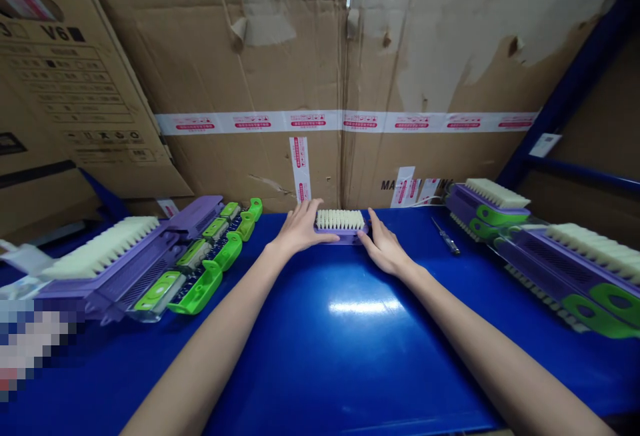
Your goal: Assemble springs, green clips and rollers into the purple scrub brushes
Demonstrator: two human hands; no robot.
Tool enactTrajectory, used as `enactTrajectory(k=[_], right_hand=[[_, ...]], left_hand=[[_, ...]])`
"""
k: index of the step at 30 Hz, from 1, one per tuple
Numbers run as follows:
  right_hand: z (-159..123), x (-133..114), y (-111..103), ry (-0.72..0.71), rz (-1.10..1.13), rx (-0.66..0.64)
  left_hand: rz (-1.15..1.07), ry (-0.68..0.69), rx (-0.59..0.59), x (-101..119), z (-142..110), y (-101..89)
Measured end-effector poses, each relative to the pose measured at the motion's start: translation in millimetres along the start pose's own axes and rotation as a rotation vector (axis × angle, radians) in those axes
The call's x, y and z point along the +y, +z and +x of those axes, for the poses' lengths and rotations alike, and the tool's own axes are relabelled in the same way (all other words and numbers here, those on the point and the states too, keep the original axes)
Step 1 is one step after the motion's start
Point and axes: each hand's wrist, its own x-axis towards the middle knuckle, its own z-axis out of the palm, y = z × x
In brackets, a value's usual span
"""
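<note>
A small purple brush (341,224) with cream bristles facing up lies on the blue table (330,329) at its far edge, against the cardboard. My left hand (300,228) grips its left end, with the thumb along the front side. My right hand (384,247) holds its right end, fingers pressed to the side of the brush. Both arms reach straight forward across the table.
Purple brushes (100,263) and a row of green handle parts (210,266) lie at the left. More purple and green brushes (545,249) are stacked at the right. A small screwdriver (447,237) lies right of my hands. Large cardboard boxes (310,76) wall the back.
</note>
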Motion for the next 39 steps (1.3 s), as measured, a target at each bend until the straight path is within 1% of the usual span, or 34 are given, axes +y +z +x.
enactTrajectory(k=[2, 4, 6, 8, 11, 16, 23, 28, 33, 39], right_hand=[[-1, -1, 0, -0.003, -0.019, -0.007], [-1, -1, 0, -0.019, -0.039, -0.007], [-1, -1, 0, -0.03, -0.056, -0.005], [-1, -1, 0, -0.029, -0.067, -0.012], [-2, -1, -1, -0.022, -0.08, -0.03], [-3, -2, -2, -0.026, -0.1, -0.057], [-3, -3, -2, -0.054, -0.131, -0.048], [-3, -3, -1, -0.065, -0.14, -0.054], [-3, 1, 0, -0.092, -0.149, -0.046], [-3, 0, 0, -0.09, -0.17, -0.063]], left_hand=[[0.072, -0.071, 0.071, -3, -10, -2.9], [0.152, -0.186, 0.088, -7, -19, -5.3], [0.253, -0.302, 0.034, -13, -24, -6.4], [0.351, -0.364, -0.036, -20, -27, -5.7], [0.433, -0.354, -0.094, -29, -29, -2.1], [0.451, -0.349, -0.137, -32, -31, 2.1], [0.444, -0.372, -0.142, -30, -31, 2.3], [0.443, -0.361, -0.122, -31, -32, 3.8], [0.441, -0.359, -0.131, -30, -33, 3.7], [0.454, -0.362, -0.138, -30, -33, 2.7]])
